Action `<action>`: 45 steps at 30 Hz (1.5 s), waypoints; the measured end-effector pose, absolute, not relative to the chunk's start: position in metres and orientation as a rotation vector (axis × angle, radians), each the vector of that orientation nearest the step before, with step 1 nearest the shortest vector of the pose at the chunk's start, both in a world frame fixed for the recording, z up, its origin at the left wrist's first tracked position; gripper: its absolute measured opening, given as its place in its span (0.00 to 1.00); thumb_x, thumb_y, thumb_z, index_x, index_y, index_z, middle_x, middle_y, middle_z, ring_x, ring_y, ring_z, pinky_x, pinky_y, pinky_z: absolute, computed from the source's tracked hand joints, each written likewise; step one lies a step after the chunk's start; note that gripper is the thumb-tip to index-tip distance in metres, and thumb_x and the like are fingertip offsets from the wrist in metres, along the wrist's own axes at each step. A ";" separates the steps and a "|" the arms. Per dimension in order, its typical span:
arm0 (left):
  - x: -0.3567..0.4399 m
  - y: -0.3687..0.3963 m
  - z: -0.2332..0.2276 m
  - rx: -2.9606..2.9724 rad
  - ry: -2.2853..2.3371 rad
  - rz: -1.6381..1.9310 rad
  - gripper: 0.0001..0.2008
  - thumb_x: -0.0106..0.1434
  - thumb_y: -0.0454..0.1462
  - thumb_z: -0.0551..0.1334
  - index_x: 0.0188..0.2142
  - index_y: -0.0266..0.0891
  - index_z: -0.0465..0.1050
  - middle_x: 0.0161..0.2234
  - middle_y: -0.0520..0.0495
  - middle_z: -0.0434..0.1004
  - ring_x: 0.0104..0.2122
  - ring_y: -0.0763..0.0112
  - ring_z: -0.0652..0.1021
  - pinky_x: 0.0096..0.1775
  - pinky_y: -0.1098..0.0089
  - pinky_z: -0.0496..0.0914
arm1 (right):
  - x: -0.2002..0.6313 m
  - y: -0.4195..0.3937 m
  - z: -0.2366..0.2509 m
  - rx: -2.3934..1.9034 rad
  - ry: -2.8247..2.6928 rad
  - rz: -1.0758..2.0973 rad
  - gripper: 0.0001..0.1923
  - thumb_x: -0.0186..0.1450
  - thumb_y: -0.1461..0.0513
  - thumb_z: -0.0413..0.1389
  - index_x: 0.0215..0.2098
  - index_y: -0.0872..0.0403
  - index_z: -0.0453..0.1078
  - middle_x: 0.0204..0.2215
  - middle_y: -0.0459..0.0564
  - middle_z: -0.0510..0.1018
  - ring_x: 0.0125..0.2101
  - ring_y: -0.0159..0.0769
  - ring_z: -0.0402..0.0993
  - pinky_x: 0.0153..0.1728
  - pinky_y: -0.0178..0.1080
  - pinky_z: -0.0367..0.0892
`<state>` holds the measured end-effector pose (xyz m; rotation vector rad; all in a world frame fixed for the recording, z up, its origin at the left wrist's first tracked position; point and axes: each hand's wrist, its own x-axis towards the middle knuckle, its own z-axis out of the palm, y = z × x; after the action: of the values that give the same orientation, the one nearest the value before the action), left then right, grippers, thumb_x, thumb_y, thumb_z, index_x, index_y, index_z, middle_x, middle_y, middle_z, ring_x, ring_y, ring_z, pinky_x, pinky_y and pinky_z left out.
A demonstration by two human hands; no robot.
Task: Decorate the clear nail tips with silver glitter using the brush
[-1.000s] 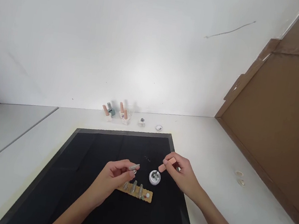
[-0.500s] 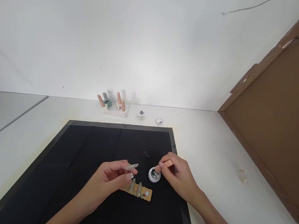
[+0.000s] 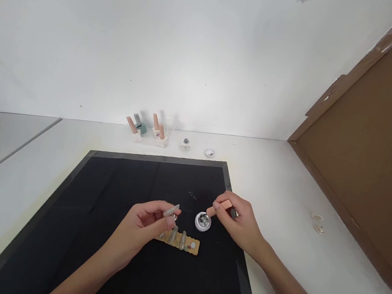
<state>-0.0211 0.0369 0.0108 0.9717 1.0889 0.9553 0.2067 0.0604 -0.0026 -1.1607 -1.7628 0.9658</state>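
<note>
Your left hand (image 3: 145, 228) pinches a grey nail tip (image 3: 171, 210) at its fingertips, above the wooden strip (image 3: 178, 241) of tips; loosen and it likely drops onto the black mat (image 3: 98, 211). Just right, your right hand (image 3: 238, 222) is closed on a peach applicator (image 3: 219, 207), tip in the small jar (image 3: 203, 222). Press sideways and the jar may tip.

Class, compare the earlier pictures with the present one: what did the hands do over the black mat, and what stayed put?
The right hand brought its peach-handled tool down from beside the small round jar until the tip sits at the jar's opening. The left hand kept pinching the grey nail tip. The wooden strip of nail tips, the jar and the black mat stayed put.
</note>
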 end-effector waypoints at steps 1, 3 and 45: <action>-0.021 0.037 0.011 0.974 1.091 0.954 0.06 0.51 0.39 0.70 0.30 0.41 0.81 0.24 0.52 0.74 0.26 0.75 0.72 0.29 0.78 0.68 | 0.207 0.060 -0.002 -1.162 -1.757 0.959 0.09 0.66 0.63 0.51 0.28 0.52 0.66 0.25 0.45 0.78 0.23 0.31 0.63 0.22 0.33 0.59; -0.020 0.037 0.011 0.981 1.091 0.952 0.07 0.51 0.39 0.70 0.30 0.41 0.81 0.23 0.52 0.73 0.26 0.75 0.72 0.28 0.78 0.68 | 0.208 0.060 -0.001 -1.165 -1.751 0.949 0.09 0.66 0.63 0.51 0.27 0.52 0.67 0.25 0.45 0.78 0.23 0.31 0.64 0.23 0.33 0.59; -0.017 0.034 0.012 1.048 1.174 0.908 0.09 0.51 0.41 0.68 0.31 0.38 0.81 0.23 0.50 0.73 0.26 0.69 0.73 0.30 0.72 0.69 | 0.204 0.061 -0.010 -1.214 -1.904 0.849 0.08 0.66 0.61 0.50 0.29 0.52 0.66 0.24 0.45 0.72 0.22 0.31 0.64 0.23 0.34 0.59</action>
<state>-0.0174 0.0336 0.0118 1.0478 1.1742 0.9077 0.2036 0.0609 -0.0097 -1.2137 -1.9038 0.8487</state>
